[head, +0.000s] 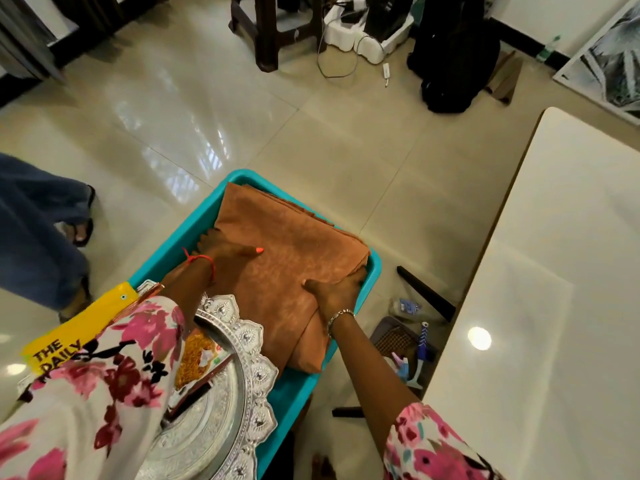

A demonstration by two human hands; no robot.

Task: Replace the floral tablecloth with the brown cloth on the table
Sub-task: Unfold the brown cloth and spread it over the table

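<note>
Brown cloth (291,265): folded thick, several layers, lying in teal tub (194,226). Fills most of tub; far corner pokes over rim, near end sags down inside.

Left grip (228,258): clamps cloth at its left edge. Thumb w/ orange nail flat on top, fingers tucked out of sight under the fold. Red thread round wrist.

Right grip (336,292): clamps cloth at its right edge, just inside tub wall. Thumb on top, fingers curled over the edge and down. Metal bracelet on wrist.

Both arms in floral sleeves (429,445), pink on white.

Silver tray (242,334) w/ scalloped, embossed rim at near-left end of tub, overlapping cloth's near corner. Holds snack packet (197,358) and a flat dark item, too blurred to ID.

Yellow bag (69,337), printed "THE DAILY", left of tray, partly under left sleeve.

Bench (554,271): right of frame, white glossy top, round light reflection near its left edge. Well apart from tub, strip of floor between.

On floor betw. tub and bench: small bottle (405,306), blue brush (420,348), dark mesh item; jumbled, detail poor.

Second person at far left: jeans leg (34,237), sandalled foot.

Far end of room: dark wood stool (266,32), white foam box (370,39) w/ cables trailing onto tiles, black backpack (453,53), framed picture (609,64) leaning at the wall.

Cannot tell what tub rests on.
</note>
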